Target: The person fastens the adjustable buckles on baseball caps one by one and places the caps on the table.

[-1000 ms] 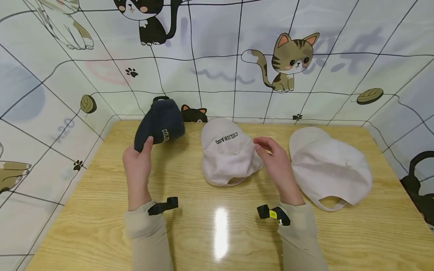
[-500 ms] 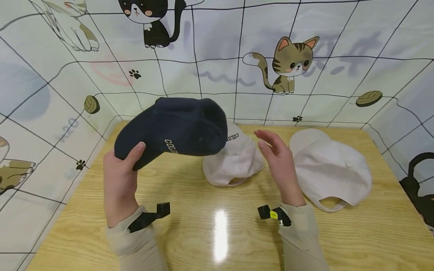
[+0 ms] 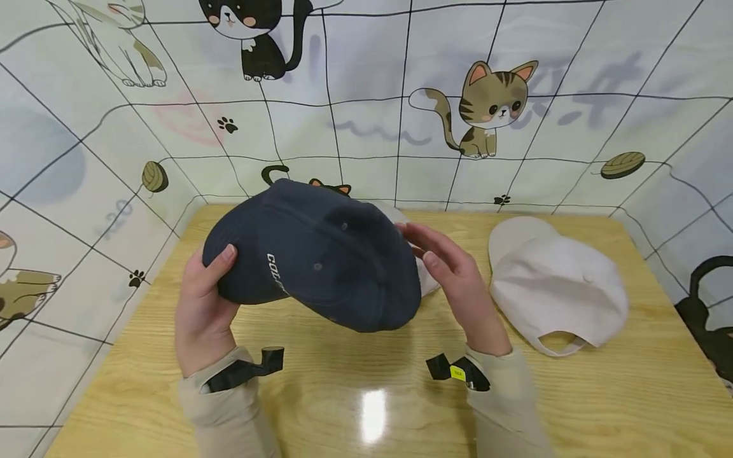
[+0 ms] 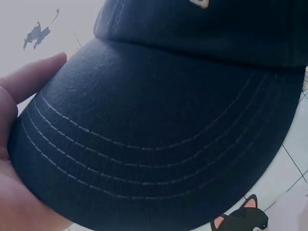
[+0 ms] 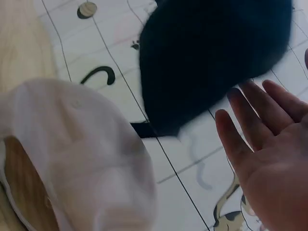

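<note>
In the head view a navy baseball cap with white lettering is held tilted above the table. My left hand grips its brim, thumb on the upper side. The stitched brim fills much of the left wrist view. My right hand, fingers extended, is at the crown's right side; in the right wrist view its fingertips are close to the crown, and whether they touch cannot be told. Behind the navy cap, mostly hidden in the head view, lies a pale cap, its back opening visible in the right wrist view.
A second pale cap lies on the wooden table to the right of my right hand, its strap toward me. Cat-printed fabric rises along the back and both sides.
My left hand has brought the navy cap up and rightward from the table's back left, over the middle pale cap. The crown has swung right, near my right hand, which has shifted slightly left.
</note>
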A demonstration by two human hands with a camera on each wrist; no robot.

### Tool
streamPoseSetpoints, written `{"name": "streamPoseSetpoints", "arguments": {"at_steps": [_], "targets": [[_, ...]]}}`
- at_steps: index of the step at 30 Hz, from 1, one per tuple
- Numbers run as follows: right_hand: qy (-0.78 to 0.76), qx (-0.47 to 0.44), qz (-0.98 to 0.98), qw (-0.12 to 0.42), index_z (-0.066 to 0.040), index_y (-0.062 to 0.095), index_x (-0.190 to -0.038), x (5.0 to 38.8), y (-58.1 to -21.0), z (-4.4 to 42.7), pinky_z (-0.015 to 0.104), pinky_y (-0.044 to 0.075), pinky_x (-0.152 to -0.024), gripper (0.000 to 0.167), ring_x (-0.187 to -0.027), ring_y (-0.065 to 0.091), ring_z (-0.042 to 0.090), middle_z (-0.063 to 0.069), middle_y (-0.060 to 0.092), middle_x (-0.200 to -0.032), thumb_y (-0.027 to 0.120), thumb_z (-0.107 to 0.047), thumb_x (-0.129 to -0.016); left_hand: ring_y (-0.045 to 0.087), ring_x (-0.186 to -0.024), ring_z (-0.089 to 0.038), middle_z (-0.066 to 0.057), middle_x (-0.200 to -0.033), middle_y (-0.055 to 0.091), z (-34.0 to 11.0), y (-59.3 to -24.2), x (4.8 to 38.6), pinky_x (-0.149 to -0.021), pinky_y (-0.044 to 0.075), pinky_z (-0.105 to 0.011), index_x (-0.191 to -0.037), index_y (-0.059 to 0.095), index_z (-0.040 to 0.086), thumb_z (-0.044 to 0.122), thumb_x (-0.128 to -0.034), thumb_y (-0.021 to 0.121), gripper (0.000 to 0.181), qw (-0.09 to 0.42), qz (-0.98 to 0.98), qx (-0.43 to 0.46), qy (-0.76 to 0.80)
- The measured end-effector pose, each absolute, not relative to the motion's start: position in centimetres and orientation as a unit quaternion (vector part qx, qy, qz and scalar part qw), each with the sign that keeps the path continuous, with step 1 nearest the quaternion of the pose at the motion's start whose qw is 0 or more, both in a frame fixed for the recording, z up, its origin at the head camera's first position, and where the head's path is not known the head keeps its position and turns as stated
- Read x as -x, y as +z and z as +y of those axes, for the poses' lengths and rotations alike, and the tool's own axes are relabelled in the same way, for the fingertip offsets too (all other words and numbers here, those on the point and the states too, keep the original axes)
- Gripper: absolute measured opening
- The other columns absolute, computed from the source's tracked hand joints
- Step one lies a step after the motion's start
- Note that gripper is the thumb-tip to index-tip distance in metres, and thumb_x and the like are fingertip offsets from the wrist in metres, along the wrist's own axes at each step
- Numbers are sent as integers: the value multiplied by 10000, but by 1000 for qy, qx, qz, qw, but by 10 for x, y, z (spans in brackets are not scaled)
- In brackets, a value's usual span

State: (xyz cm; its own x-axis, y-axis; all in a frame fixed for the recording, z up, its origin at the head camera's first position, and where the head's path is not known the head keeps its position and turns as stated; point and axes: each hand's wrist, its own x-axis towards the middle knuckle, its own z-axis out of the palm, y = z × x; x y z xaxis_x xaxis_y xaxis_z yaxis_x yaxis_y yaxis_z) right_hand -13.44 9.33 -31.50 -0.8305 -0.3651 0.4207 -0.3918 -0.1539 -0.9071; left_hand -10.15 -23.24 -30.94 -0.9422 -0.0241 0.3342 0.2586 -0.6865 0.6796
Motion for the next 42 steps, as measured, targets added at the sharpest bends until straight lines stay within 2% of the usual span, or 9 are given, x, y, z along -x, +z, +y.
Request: {"name": "streamPoseSetpoints", "arguments": {"at_steps": [4, 7, 11, 15, 20, 26, 31, 35, 42], "targets": [[685, -294, -665, -53, -185, 346, -1374, 137, -326, 89, 321, 371, -947, 528, -1226, 378, 220, 49, 398, -1357, 478, -394, -908, 642, -800, -257, -188, -985, 611, -231, -315, 106, -692, 520, -350, -1129, 487, -131, -58, -913, 373, 254, 50, -403, 160, -899], [681, -298, -660, -111, -216, 300, -1391, 139, -332, 89, 338, 389, -926, 667, -1202, 394, 233, 54, 375, -1363, 529, -508, -837, 641, -804, -250, -180, -997, 608, -228, -318, 110, -693, 519, -349, -1143, 479, -121, -47, -916, 375, 260, 31, -405, 164, -899], [678, -287, -657, -161, -132, 319, -1376, 136, -336, 90, 321, 394, -919, 732, -1136, 446, 238, 100, 407, -1320, 607, -477, -798, 641, -798, -227, -142, -995, 615, -221, -321, 114, -688, 521, -339, -1152, 491, -69, -17, -922, 392, 255, 14, -446, 138, -884], [698, -262, -645, -170, -1, 435, -1263, 134, -337, 91, 333, 452, -850, 544, -1002, 549, 243, 130, 532, -1164, 624, -284, -838, 643, -776, -213, -117, -967, 620, -210, -323, 121, -664, 525, -344, -1141, 505, -28, 32, -924, 436, 236, -11, -498, 94, -862], [779, -218, -577, -110, -61, 612, -1092, 138, -339, 101, 369, 500, -755, 219, -869, 620, 231, 82, 632, -979, 533, -64, -888, 603, -843, -197, -95, -998, 586, -193, -328, 134, -711, 509, -318, -1114, 554, 18, 172, -962, 406, 263, -30, -487, 76, -869], [858, -185, -480, -4, -76, 597, -1113, 141, -338, 122, 326, 499, -762, 244, -855, 623, 182, 65, 635, -970, 453, -28, -922, 571, -905, -202, -79, -1059, 602, -165, -333, 142, -730, 484, -315, -1185, 565, 52, 316, -986, 276, 439, -31, -465, 124, -876], [909, -166, -378, 57, -3, 530, -1131, 143, -332, 131, 295, 498, -757, 230, -863, 610, 182, 99, 606, -964, 471, -32, -910, 484, -1110, -240, -87, -1259, 502, -136, -334, 142, -871, 426, -348, -1281, 486, 82, 336, -984, 272, 445, -8, -509, 162, -845], [936, -169, -292, 103, 53, 524, -1079, 142, -325, 133, 292, 500, -725, 198, -822, 604, 207, 141, 592, -912, 486, 11, -889, 469, -1138, -267, -113, -1245, 515, -116, -342, 146, -931, 378, -388, -1309, 446, 76, 305, -988, 282, 427, 0, -550, 172, -817], [946, -177, -211, 170, 96, 485, -1026, 138, -314, 144, 323, 507, -656, 146, -747, 598, 259, 193, 569, -847, 461, 56, -887, 412, -1198, -126, 27, -1278, 491, -93, -365, 156, -972, 340, -387, -1290, 472, 172, 348, -965, 357, 387, 29, -687, 161, -708]]}}
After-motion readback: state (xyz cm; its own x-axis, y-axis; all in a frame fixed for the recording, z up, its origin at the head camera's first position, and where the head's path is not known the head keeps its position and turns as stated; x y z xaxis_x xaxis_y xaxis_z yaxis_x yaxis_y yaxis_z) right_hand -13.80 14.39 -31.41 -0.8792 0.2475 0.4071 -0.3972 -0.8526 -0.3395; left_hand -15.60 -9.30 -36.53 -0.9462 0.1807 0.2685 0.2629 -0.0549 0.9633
